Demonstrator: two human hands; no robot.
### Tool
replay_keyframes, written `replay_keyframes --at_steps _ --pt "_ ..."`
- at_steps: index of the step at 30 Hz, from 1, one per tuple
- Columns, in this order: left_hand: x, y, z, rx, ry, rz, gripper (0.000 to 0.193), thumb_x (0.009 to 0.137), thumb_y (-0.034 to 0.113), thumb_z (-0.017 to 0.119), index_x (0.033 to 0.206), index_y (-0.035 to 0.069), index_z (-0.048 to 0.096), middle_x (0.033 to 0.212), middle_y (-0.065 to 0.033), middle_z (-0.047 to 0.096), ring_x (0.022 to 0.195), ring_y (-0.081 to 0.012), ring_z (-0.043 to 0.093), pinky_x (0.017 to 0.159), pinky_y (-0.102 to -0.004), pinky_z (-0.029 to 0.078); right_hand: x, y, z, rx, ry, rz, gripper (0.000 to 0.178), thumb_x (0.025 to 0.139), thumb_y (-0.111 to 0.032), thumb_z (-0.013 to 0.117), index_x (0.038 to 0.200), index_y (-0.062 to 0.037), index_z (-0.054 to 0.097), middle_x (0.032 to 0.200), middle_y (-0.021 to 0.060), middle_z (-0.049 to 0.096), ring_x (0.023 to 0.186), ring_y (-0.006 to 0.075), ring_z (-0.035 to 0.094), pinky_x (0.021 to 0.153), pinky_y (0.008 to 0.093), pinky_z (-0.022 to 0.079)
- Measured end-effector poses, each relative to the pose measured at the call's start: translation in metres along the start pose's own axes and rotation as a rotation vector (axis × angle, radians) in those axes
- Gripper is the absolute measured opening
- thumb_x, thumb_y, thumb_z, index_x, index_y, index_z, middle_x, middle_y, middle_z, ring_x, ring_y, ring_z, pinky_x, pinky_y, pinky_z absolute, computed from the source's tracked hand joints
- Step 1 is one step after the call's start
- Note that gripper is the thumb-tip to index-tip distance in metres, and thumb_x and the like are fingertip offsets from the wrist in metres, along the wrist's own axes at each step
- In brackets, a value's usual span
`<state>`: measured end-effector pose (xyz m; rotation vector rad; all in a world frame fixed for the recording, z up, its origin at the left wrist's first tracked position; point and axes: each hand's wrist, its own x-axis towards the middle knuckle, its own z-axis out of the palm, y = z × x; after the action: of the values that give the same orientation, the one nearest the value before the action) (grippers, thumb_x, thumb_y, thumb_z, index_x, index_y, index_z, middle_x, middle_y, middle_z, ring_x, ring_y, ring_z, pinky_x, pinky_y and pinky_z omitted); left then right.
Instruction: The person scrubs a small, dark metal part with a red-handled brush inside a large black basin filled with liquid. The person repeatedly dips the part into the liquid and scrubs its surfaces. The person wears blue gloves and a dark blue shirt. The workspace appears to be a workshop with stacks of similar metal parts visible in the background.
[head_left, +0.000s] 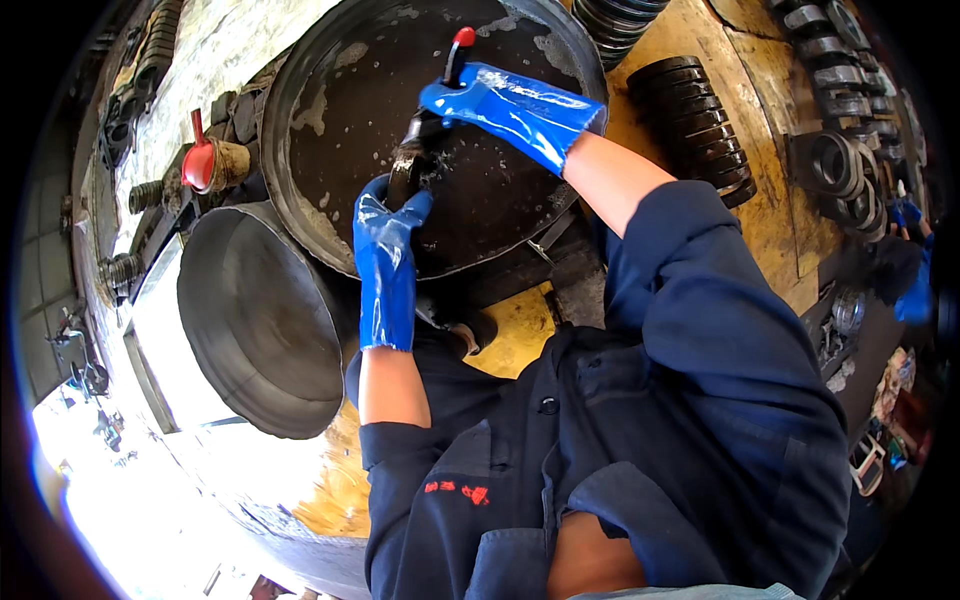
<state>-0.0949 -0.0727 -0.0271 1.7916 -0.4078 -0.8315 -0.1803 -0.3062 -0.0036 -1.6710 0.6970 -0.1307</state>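
Head: hands [385, 232] [478, 97] inside wide basin rim [277, 150]

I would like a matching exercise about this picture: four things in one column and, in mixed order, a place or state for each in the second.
Things
1. Right hand in a blue glove
2. Large round dark basin
3. Grey round metal tub
4. Red scoop-shaped utensil

Places and states
A. Below and left of the basin in the picture
B. Grips a dark handle with a red tip
C. Above the tub, near a tan round container
D. Contains dark liquid with pale foam patches

Pairs: 1-B, 2-D, 3-A, 4-C
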Motion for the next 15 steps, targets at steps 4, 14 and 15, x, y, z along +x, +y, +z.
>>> replay_keyframes --at_steps 4,14,15 --pt "-0.001 -0.005 0.009 -0.091 0.032 -0.014 0.061 0.075 0.004 0.084 0.131 -0.005 0.06 0.109 -0.0118 0.07 0.094 -0.0196 0.066 0.087 -0.0318 0.054 -0.006 0.006 -0.021 0.136 0.07 0.011 0.032 0.096 -0.036 0.065 0.101 -0.0071 0.076 0.084 0.0094 0.071 0.077 0.0159 0.064 0.078 0.0325 0.051" --pt "-0.001 0.007 0.018 -0.013 0.086 -0.067 0.058 0.075 -0.001 0.084 0.128 -0.004 0.061 0.107 -0.0112 0.071 0.092 -0.0193 0.067 0.087 -0.0318 0.054 0.011 0.024 -0.008 0.011 -0.062 -0.075 0.037 0.092 -0.039 0.069 0.101 -0.0039 0.075 0.089 0.0079 0.072 0.082 0.0136 0.064 0.078 0.0296 0.048" --pt "-0.002 0.005 0.015 -0.047 0.081 -0.066 0.058 0.075 -0.001 0.084 0.128 -0.004 0.061 0.107 -0.011 0.071 0.092 -0.0193 0.067 0.087 -0.0315 0.054 0.02 0.034 -0.007 0.019 -0.011 -0.038 0.037 0.092 -0.04 0.07 0.101 -0.0037 0.075 0.089 0.0078 0.072 0.082 0.0136 0.064 0.078 0.0295 0.048"
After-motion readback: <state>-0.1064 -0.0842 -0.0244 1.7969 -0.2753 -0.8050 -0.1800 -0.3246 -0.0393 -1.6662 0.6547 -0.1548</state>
